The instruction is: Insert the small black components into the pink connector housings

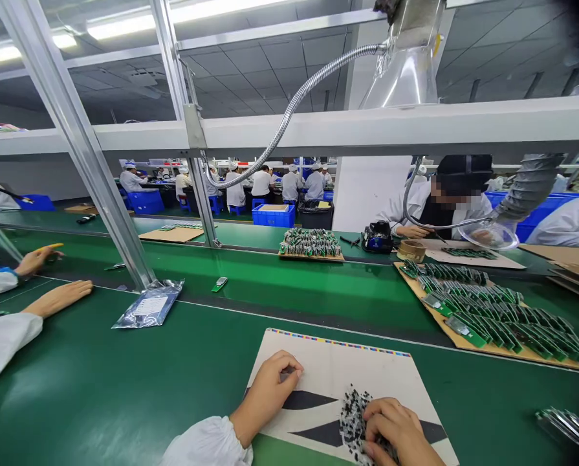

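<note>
left hand (266, 390), right hand (396, 430) at the card's edge (435, 404).

Left hand (267, 390) lies knuckles-up, fingers curled; right hand (393, 430) curls downward.

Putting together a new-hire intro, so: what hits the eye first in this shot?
At bottom centre, the right hand rests on a heap of small black parts on a printed card, with the left hand beside it. To the right, on the green belt, sits a tray of green circuit boards. Overhead, a braided metal hose arcs across, and white-coated workers sit in rows beyond.
</note>
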`<state>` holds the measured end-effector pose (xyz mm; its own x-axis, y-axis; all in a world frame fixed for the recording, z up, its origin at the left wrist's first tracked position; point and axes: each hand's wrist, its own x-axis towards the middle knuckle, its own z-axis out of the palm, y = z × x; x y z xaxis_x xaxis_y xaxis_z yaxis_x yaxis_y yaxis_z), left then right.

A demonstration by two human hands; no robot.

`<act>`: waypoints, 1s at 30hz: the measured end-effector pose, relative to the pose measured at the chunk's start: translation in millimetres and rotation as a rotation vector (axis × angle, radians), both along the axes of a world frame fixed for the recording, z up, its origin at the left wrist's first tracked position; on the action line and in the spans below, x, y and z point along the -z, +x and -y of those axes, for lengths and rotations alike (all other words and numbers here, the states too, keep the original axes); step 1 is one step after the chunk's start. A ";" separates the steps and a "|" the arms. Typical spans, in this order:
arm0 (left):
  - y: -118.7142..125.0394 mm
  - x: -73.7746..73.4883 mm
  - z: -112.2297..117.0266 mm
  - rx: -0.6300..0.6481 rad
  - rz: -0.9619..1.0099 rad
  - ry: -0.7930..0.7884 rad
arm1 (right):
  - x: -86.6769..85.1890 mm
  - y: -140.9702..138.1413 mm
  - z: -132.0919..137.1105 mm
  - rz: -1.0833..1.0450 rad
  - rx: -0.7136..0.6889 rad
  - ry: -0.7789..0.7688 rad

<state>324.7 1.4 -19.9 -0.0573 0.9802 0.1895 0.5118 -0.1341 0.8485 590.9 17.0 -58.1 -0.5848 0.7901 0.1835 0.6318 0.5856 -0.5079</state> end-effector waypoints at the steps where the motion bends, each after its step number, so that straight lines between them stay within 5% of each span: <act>1: -0.4 0.6 -0.9 -0.009 0.005 0.006 | -6.8 0.8 1.0 -0.003 -0.014 -0.032; 5: -4.5 6.5 -7.1 -0.075 0.031 0.036 | -27.6 4.1 4.8 -0.029 -0.008 -0.083; 10: -22.1 8.3 -23.8 -0.221 0.035 0.114 | -30.9 7.0 4.4 -0.071 0.022 -0.051; 20: -128.4 -8.9 -76.7 -0.772 -0.193 0.252 | -36.2 12.2 -3.8 -0.054 -0.002 -0.056; 24: -151.1 -15.7 -95.9 -0.810 -0.337 0.167 | -41.3 14.1 -4.5 -0.093 0.009 -0.045; 30: -147.2 -19.7 -129.3 -0.785 -0.535 0.011 | -41.9 11.4 -2.9 -0.187 0.077 -0.040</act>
